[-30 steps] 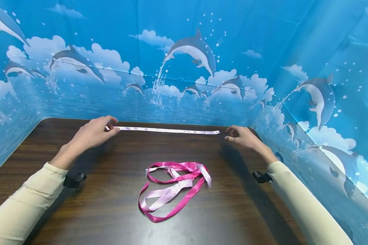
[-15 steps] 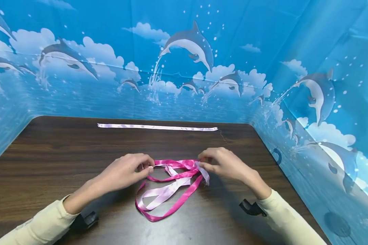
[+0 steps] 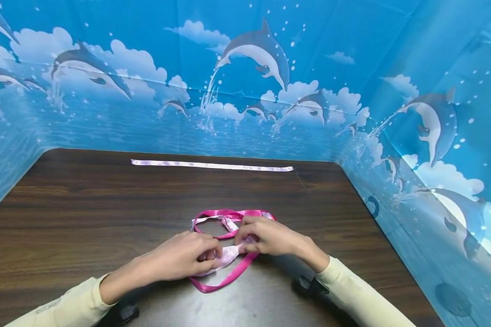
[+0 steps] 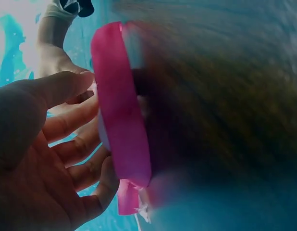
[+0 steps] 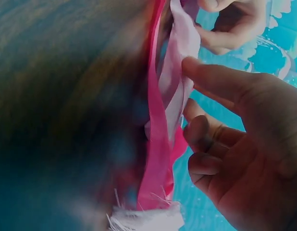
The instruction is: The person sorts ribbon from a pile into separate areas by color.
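Observation:
A loose heap of satin ribbons lies mid-table in the head view. One is a hot-pink ribbon (image 3: 233,274), the other a pale lilac ribbon (image 3: 225,258). My left hand (image 3: 186,255) pinches the lilac ribbon near its left loop. To the right, my right hand (image 3: 270,236) has thumb and fingertips on the same ribbon, pinching it near the middle of the heap. In the right wrist view the lilac ribbon (image 5: 179,62) stands beside the thumb, with the pink ribbon (image 5: 158,144) behind. In the left wrist view a pink ribbon (image 4: 122,110) covers the fingertips.
A straight lilac ribbon strip (image 3: 212,165) lies flat along the far edge of the dark wooden table (image 3: 86,200). A thin loose thread trails from its right end. A blue dolphin-printed sheet (image 3: 147,118) encloses the back and sides.
Both hands have left the straight strip at the back and come down to the heap. They have gone from its upper edges to the lilac ribbon and now pinch it.

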`<state>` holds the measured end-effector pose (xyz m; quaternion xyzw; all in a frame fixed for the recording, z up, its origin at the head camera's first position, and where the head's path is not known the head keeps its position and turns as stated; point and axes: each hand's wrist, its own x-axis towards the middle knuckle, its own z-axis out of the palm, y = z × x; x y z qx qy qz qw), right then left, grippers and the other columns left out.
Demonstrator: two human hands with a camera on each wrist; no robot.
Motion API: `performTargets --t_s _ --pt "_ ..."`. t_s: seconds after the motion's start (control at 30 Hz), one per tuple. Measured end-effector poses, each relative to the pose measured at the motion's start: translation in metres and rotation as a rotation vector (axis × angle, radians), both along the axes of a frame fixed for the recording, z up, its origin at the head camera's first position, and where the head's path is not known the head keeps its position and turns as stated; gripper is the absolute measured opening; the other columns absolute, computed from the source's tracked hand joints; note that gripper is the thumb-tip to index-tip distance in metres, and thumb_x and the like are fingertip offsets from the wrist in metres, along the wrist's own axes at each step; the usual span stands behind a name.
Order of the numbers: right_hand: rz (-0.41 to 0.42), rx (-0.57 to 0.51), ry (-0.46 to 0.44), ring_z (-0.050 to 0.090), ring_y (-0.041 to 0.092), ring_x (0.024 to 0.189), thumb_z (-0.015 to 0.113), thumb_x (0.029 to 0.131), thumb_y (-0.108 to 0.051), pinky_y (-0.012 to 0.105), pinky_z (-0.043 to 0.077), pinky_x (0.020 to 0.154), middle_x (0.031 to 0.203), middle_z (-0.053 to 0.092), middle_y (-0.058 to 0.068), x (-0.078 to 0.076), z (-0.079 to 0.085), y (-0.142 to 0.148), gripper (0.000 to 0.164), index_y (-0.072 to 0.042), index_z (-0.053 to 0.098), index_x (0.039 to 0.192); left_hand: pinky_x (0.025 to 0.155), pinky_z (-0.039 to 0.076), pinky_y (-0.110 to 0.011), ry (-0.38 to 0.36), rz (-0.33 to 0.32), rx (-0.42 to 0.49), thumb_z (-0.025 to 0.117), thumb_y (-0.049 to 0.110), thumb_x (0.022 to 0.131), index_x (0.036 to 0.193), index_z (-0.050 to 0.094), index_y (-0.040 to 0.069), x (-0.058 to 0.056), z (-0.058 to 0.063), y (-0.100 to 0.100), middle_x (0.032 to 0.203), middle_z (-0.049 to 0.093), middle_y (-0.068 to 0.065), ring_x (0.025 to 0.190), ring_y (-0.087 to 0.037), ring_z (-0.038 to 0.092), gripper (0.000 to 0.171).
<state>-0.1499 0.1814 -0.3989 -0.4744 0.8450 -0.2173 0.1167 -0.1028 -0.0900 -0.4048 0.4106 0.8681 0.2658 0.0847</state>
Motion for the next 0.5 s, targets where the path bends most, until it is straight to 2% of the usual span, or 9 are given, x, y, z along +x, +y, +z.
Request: performTargets --t_s 0.17,0.37,0.5 --pt "-0.032 -0.051 -0.021 0.055 0.014 0.084 0.08 0.091 -0.021 0.022 0.046 0.073 0.093 0.058 -0.009 0.002 -0.001 -0.002 0.01 -0.018 0.073 0.098 0.057 0.042 -0.025 -0.024 0.014 -0.015 0.076 0.033 0.094 0.103 0.07 0.023 0.0 0.0 0.003 0.077 0.052 0.018 0.064 -0.001 0.048 0.014" --pt "-0.071 -0.128 -0.102 0.056 0.013 0.081 0.082 0.09 -0.021 0.027 0.049 0.071 0.091 0.059 -0.014 0.004 0.009 -0.001 0.014 -0.023 0.069 0.095 0.055 0.039 -0.025 -0.035 0.02 -0.021 0.075 0.033 0.095 0.099 0.069 0.027 0.004 0.004 0.006 0.075 0.053 0.015 0.062 -0.001 0.045 0.01" --pt "-0.054 -0.211 -0.127 0.056 0.014 0.079 0.081 0.091 -0.022 0.032 0.049 0.068 0.093 0.06 -0.012 0.004 0.016 0.003 0.014 -0.024 0.067 0.093 0.057 0.04 -0.025 -0.026 0.023 0.026 0.075 0.03 0.095 0.093 0.068 0.028 0.007 0.01 0.006 0.076 0.052 0.017 0.064 -0.002 0.047 0.008"
